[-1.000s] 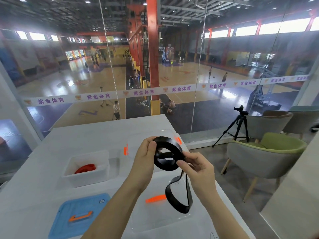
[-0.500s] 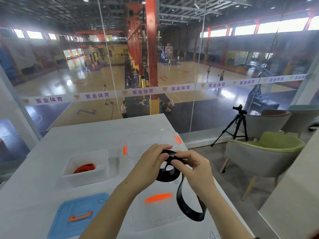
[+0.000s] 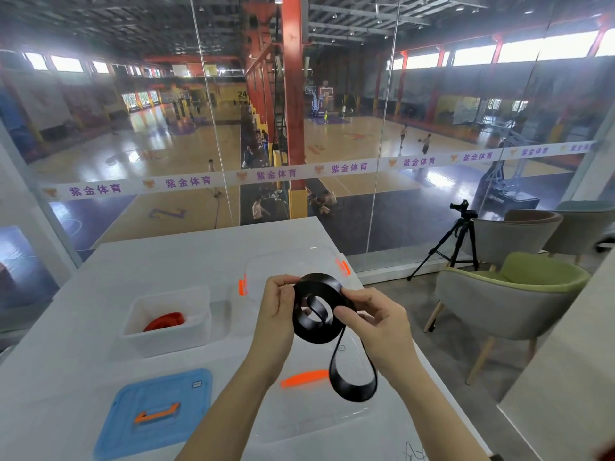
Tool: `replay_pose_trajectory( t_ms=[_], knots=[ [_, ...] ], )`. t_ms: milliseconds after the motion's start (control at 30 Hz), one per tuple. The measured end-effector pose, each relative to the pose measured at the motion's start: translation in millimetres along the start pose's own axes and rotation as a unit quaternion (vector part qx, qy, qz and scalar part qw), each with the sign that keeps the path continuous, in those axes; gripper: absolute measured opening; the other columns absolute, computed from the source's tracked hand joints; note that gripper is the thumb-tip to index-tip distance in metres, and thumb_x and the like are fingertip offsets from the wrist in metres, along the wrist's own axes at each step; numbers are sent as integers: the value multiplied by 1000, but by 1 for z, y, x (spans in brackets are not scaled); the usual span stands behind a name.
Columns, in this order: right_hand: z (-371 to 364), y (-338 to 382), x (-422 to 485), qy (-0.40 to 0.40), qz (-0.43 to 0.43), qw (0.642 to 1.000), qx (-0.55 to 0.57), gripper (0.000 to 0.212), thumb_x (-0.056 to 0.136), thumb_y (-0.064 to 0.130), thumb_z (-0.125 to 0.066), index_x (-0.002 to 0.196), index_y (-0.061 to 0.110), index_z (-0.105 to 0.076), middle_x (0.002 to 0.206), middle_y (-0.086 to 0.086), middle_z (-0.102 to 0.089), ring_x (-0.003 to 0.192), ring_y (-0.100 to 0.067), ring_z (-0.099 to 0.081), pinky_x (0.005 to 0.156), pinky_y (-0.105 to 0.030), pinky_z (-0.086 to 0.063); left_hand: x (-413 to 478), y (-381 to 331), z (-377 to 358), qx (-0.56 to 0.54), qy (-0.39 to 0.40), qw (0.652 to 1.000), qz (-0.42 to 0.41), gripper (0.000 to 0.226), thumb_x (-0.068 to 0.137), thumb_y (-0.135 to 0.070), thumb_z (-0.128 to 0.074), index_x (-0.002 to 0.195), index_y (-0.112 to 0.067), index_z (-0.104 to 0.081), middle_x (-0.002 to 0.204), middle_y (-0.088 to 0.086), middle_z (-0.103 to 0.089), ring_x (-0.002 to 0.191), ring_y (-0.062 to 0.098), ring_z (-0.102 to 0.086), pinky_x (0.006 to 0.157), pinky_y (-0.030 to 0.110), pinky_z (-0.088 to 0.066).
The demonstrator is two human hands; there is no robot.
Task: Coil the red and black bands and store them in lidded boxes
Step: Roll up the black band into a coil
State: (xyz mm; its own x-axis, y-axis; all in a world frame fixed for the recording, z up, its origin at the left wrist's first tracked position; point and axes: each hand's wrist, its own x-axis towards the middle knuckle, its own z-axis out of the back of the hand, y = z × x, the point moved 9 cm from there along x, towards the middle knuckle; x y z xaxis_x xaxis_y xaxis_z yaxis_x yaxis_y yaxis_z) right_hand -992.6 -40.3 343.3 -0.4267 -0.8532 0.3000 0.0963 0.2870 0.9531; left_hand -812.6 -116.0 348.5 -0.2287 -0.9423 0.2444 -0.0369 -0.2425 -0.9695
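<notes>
Pinched black band (image 3: 316,335) with left hand (image 3: 278,307), gripped too with right hand (image 3: 376,324) — coil between the fingers, loose loop below them.

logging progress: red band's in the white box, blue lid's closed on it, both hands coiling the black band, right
No: the head view shows the blue lid lying on the table, off the open white box. Rest holds: red band inside, left hand and right hand coiling the black band.
</notes>
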Motion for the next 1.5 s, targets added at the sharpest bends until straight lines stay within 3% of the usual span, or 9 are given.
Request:
replay_pose_trajectory(
  t_ms=[100,300,600,800,933,1167,1300,1433,1500],
  knots=[
    [2,-2,-1,3,-6,999,-31,34,85,0,-83,99,31,-81,99,5,-82,95,-17,-77,86,-29,-60,0,0,0,50,34,998,-2,17,109,-23,-39,114,-28,-54,103,-21,-64,103,3,-63,85,12,-48],
    [-11,3,-6,55,15,990,-129,34,85,9,-85,98,40,-79,96,18,-80,91,-11,-76,87,-29,-61,-4,-10,-23,240,172,951,-96,33,107,-26,-47,136,-42,-52,124,-17,-54,121,1,-53,102,18,-43],
    [-7,2,-7,37,-9,997,-70,30,86,8,-83,103,32,-76,101,8,-79,100,-14,-75,95,-35,-59,-3,-9,6,28,-6,999,-28,31,107,-22,-47,125,-40,-65,125,-11,-64,121,5,-59,107,32,-48],
    [-9,4,-10,19,2,997,-71,27,85,10,-85,99,32,-78,95,9,-80,94,-13,-76,88,-26,-57,-6,7,11,-99,-60,993,40,31,108,-26,-44,126,-32,-69,125,-7,-71,122,15,-63,113,45,-46],
    [-7,2,-12,-14,-2,999,-46,25,85,6,-84,93,29,-80,94,7,-80,93,-14,-77,87,-29,-59,-5,17,8,-150,-66,985,56,31,108,-25,-45,126,-28,-70,127,1,-71,125,23,-62,115,52,-42],
    [-12,-3,-14,-10,-11,1000,16,36,87,1,-80,111,28,-79,107,6,-81,106,-12,-76,91,-22,-58,-5,23,1,-222,-74,968,85,33,109,-26,-40,128,-27,-68,130,10,-68,128,32,-59,115,54,-42],
    [-7,-5,-12,-18,-20,999,24,37,90,0,-78,115,26,-79,110,8,-82,108,-11,-76,94,-21,-58,-3,15,2,-131,-44,988,64,31,110,-26,-38,121,-29,-67,123,-2,-71,119,24,-64,105,44,-51],
    [-1,-3,-4,20,-20,999,-37,36,90,3,-78,110,32,-81,108,10,-82,107,-12,-76,98,-32,-58,-1,1,1,72,39,997,8,19,107,-26,-44,119,-32,-58,116,-14,-64,111,7,-62,86,11,-47],
    [-5,-2,-4,41,-18,997,-55,32,89,4,-80,108,30,-81,105,7,-82,103,-15,-76,97,-36,-59,-2,3,-10,152,115,982,-9,27,107,-29,-46,132,-37,-53,124,-20,-60,117,1,-58,93,14,-46]
  ],
)
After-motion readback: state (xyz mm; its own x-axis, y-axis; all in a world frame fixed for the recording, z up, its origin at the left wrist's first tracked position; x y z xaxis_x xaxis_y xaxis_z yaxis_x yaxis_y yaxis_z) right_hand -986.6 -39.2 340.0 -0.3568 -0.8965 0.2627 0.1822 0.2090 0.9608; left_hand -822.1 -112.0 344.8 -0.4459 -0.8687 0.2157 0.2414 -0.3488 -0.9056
